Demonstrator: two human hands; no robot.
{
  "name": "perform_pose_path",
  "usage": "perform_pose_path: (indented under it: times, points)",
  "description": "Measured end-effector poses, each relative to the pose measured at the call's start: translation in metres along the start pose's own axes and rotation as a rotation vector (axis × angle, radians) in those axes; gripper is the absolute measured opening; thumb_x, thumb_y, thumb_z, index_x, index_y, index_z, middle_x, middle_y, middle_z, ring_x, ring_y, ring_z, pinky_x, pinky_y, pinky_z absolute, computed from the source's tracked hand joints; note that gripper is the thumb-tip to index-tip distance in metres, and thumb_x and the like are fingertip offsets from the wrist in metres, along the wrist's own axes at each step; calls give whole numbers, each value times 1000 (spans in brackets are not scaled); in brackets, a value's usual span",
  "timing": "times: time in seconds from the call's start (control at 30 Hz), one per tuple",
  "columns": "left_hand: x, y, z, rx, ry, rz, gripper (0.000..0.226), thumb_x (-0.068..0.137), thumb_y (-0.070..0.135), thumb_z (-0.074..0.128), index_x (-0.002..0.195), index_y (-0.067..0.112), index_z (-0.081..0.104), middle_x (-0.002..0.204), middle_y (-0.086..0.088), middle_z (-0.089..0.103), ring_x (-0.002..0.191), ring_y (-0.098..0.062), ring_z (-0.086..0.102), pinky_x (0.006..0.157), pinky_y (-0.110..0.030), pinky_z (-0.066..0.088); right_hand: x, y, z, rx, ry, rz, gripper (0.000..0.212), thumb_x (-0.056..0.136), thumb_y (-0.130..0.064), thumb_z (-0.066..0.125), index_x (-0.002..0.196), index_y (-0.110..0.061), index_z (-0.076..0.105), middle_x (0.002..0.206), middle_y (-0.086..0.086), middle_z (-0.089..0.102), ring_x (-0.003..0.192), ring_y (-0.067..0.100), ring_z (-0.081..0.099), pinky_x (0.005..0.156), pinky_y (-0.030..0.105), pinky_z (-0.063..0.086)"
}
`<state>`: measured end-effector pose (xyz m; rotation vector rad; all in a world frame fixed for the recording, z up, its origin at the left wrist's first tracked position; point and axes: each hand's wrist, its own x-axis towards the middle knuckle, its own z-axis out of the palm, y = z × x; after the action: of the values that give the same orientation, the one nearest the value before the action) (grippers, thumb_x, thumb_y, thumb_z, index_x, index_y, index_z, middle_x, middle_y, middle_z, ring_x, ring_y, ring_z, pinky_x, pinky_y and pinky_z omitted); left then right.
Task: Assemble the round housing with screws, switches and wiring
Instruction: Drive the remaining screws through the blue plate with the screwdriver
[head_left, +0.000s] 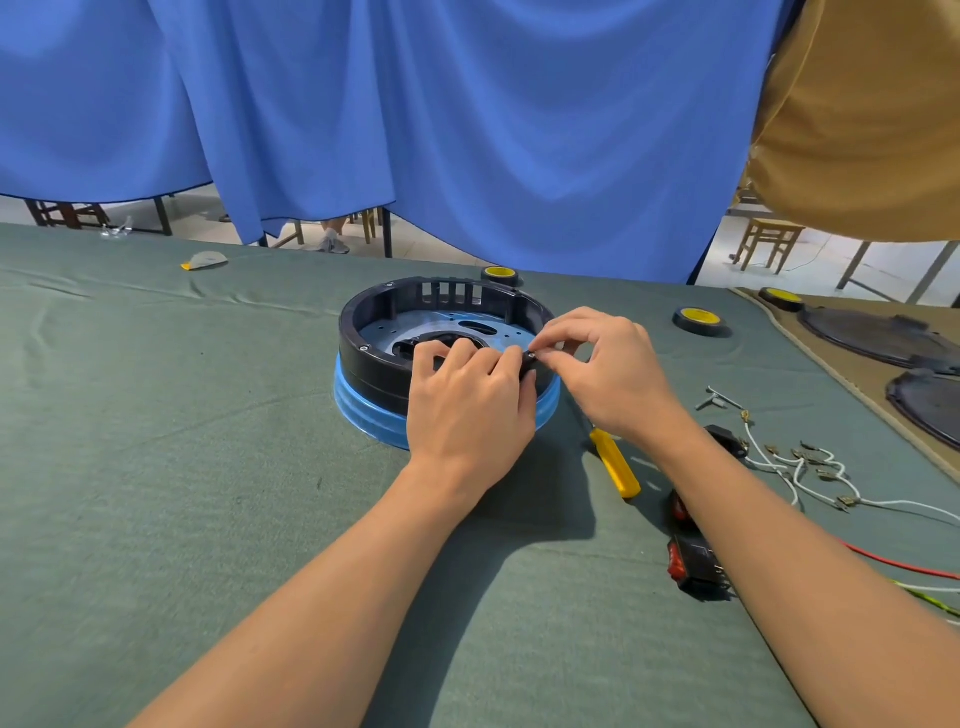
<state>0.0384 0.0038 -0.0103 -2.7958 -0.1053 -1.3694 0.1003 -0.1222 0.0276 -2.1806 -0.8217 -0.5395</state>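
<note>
Housing: round black housing (374, 353) on blue base, under both hands
Screw: small screw (532, 353) on near-right rim
Left hand (467, 400): curled over that rim
Right hand (602, 364): fingertips pinched at the screw
Screwdriver: yellow screwdriver (615, 464) below right wrist
Switches: red switches (688, 564) beside right forearm

housing (384, 343) mid-table (156, 415), screwdriver (615, 465) right, possibly switches (693, 564) nearer
</note>
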Motion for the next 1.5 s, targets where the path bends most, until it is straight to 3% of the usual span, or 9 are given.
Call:
perform_pose_path:
  times: [0.2, 0.37, 0.53, 0.63, 0.73, 0.87, 1.13, 1.23, 1.5]
  points:
    - [0, -1, 0, -9, -2, 3, 30, 95, 35, 47, 86, 19, 71, 76, 4, 72, 77, -21, 62, 82, -37, 31, -3, 0, -2, -21, -4, -26, 19, 88, -4, 62, 91, -14, 77, 92, -8, 62, 77, 5, 56, 72, 6, 44]
    - [-1, -1, 3, -10, 40, 10, 23, 93, 33, 53, 90, 18, 71, 73, 2, 71, 74, -22, 62, 80, -37, 32, -1, -1, -5, -55, -103, 62, 32, 87, 0, 52, 94, -20, 76, 106, -6, 60, 104, 16, 53, 91, 44, 49]
    - [-1, 0, 3, -55, 68, 31, 30, 87, 28, 64, 113, 14, 68, 91, 0, 73, 84, -25, 65, 80, -38, 32, 1, -3, -17, -16, -243, 102, 32, 88, -4, 53, 101, -23, 75, 115, -7, 58, 105, 15, 52, 97, 34, 43]
    - [-1, -1, 2, -43, 70, 64, 28, 86, 26, 66, 112, 15, 68, 93, 0, 73, 85, -24, 64, 80, -38, 32, 1, 0, -32, 67, -369, 124, 32, 89, -8, 58, 108, -29, 73, 118, -10, 61, 97, 14, 60, 84, 25, 48]
    - [-1, -1, 1, -27, 48, 86, 21, 90, 25, 63, 107, 18, 70, 87, 2, 72, 83, -24, 63, 80, -38, 34, 2, 12, -48, 182, -300, 219, 30, 89, -12, 59, 108, -30, 73, 102, -10, 71, 85, 13, 66, 74, 31, 57]
    - [-1, -1, 2, -30, 49, 93, 13, 90, 22, 62, 97, 18, 72, 82, 3, 71, 81, -24, 63, 81, -39, 37, 3, 53, -70, -172, -234, 318, 24, 90, -11, 58, 101, -28, 73, 96, -4, 71, 80, 8, 63, 75, 25, 46]
    - [-1, 6, 5, -36, 71, 82, 10, 85, 12, 67, 93, 12, 72, 79, -2, 70, 77, -27, 62, 78, -41, 44, -11, 107, -78, -441, -281, 535, 26, 89, -12, 67, 91, -38, 73, 130, 8, 61, 127, 31, 44, 102, 46, 43]
    - [-2, 5, 4, -46, 73, 82, 11, 85, 13, 67, 95, 12, 73, 81, -2, 71, 79, -27, 63, 78, -41, 44, -13, 112, -75, -502, -229, 576, 34, 92, -6, 60, 88, -38, 73, 126, 8, 62, 128, 30, 36, 97, 45, 42]
    - [-2, 6, 4, -56, 65, 71, 11, 86, 13, 64, 93, 13, 73, 79, -1, 70, 78, -26, 61, 79, -41, 42, -17, 111, -76, -480, -205, 606, 13, 87, -28, 71, 76, -37, 71, 122, 9, 60, 125, 28, 33, 93, 45, 41]
